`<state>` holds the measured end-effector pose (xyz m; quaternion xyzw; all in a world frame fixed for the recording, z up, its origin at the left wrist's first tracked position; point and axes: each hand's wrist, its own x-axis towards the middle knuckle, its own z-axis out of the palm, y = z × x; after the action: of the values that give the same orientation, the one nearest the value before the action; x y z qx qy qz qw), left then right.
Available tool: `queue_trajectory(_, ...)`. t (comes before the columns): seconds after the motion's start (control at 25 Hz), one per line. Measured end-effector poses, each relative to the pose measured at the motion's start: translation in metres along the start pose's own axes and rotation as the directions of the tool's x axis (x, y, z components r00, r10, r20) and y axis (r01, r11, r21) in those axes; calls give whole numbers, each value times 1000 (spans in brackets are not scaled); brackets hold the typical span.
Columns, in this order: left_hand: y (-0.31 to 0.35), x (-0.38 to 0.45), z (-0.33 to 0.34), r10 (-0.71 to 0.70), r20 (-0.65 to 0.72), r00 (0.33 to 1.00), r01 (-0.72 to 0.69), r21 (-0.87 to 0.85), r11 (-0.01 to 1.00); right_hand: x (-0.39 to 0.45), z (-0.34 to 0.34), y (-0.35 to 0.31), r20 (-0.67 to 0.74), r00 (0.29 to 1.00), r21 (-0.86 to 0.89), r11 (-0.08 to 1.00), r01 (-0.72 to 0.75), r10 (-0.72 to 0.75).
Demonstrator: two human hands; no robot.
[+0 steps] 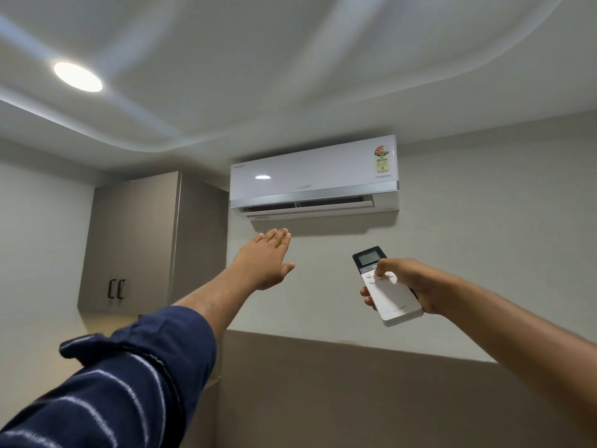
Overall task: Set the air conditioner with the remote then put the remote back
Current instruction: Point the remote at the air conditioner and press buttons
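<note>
A white wall-mounted air conditioner (pixel 313 177) hangs high on the wall, its lower flap slightly open. My right hand (pixel 408 282) holds a white remote (pixel 392 297) with a dark screen at its top, pointed up toward the unit, and the thumb rests on the buttons just under the screen. My left hand (pixel 266 258) is stretched up with flat, straight fingers, palm down, just below the air outlet and not touching it. A dark blue striped sleeve covers that forearm.
A grey wall cabinet (pixel 135 240) with two black handles hangs left of the unit. A round ceiling light (pixel 77 76) glows at upper left. A brown panel (pixel 355 392) covers the lower wall.
</note>
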<state>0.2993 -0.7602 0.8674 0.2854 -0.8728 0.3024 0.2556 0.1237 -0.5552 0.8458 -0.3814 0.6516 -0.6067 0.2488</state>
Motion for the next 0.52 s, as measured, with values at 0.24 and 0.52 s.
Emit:
queue_trajectory(0.24,-4,-8,8,5,12,1000,-4,-30,1000,-12,-22,-10,-44,999,-42,999,-8,6)
queue_trajectory(0.52,1,2,-1,-25,0,1000,25,-46,999,-11,-1,-11,-60,998,-29,1000,-4,2)
